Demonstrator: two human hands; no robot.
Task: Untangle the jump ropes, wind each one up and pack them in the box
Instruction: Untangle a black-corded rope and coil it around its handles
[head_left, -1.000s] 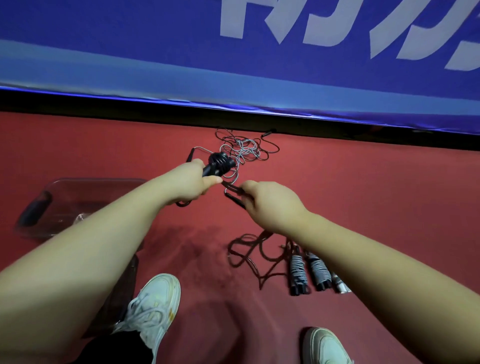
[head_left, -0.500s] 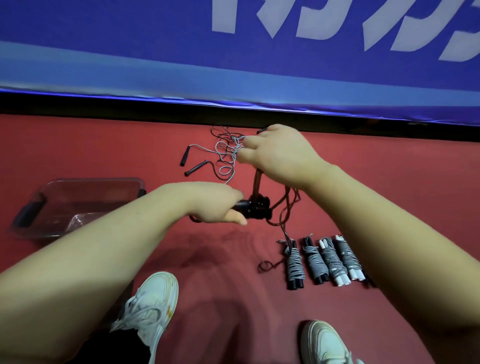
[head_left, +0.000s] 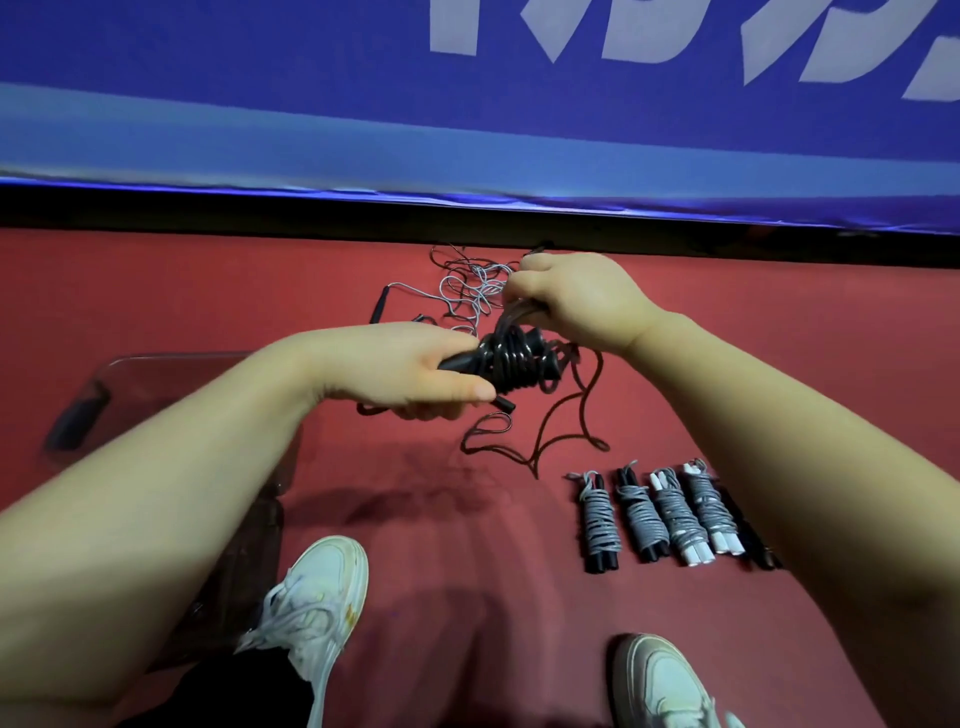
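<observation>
- Winding a dark jump rope (head_left: 511, 364) round its paired black handles, a person crouches over the red floor (head_left: 156, 291); left hand (head_left: 415, 374) grips the handle ends, right hand (head_left: 576, 301) pinches the cord just above the coil, fingers curled
- Loose tail (head_left: 540, 441) of that rope lies in slack loops on the floor below the coil, so a fair length looks yet to go on
- Grey ropes (head_left: 470, 286) sit tangled beyond the hands, near the foot of the blue banner (head_left: 311, 130)
- Wound bundles (head_left: 660, 512) lie side by side at right, four in plain view; right forearm hides whatever lies past them
- Clear box (head_left: 171, 358) stands at left, partly behind the left forearm; none of the bundles at right packed yet
- Doing it well, prob.: hold both handles flush & steady, draw the cord taut, lay each turn snug beside the last w/o crossing, let the tail feed free of the grey tangle, save enough end to tuck under a turn
</observation>
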